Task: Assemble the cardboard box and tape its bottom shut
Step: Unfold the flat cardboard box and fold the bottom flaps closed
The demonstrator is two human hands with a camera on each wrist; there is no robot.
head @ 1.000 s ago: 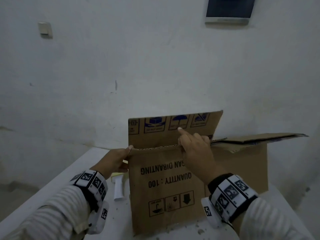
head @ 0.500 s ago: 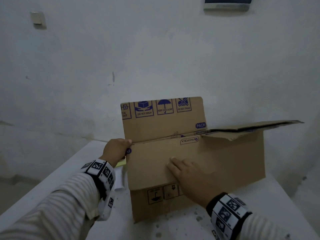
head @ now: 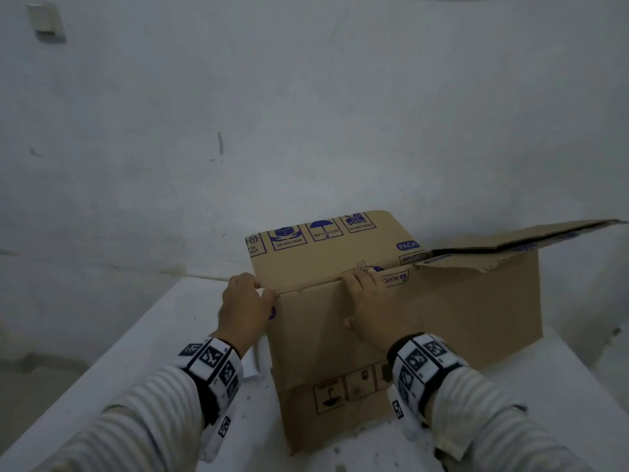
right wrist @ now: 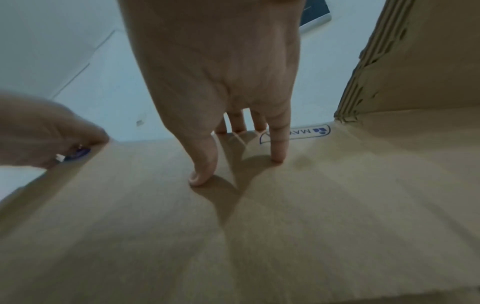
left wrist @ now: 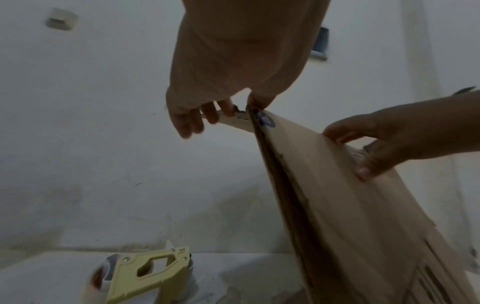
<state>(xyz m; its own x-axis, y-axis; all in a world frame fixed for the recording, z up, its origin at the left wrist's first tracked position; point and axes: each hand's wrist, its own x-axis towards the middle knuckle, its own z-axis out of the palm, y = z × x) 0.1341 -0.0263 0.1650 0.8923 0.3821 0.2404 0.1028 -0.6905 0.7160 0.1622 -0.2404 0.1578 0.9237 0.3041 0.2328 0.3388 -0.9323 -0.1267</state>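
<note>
A brown cardboard box (head: 459, 318) with blue print stands on a white table (head: 163, 342). Its near flap (head: 316, 335) hangs folded down over the front side. The far flap (head: 323, 253) stands upright and the right flap (head: 531, 238) sticks out sideways. My left hand (head: 263, 289) pinches the near flap's left corner between thumb and fingers (left wrist: 242, 106). My right hand (head: 357, 298) lies on the same flap at its fold line, with straight fingers and thumb pressing on the cardboard (right wrist: 239, 164).
A yellow-green tape dispenser (left wrist: 145, 273) stands on the table left of the box, below my left hand. A white wall rises close behind the table. The table's left edge runs near my left forearm, with floor beyond it.
The near flap has come down over the box's front. My right hand pressed its middle, then slid up to the fold line. My left hand has stayed at the left corner.
</note>
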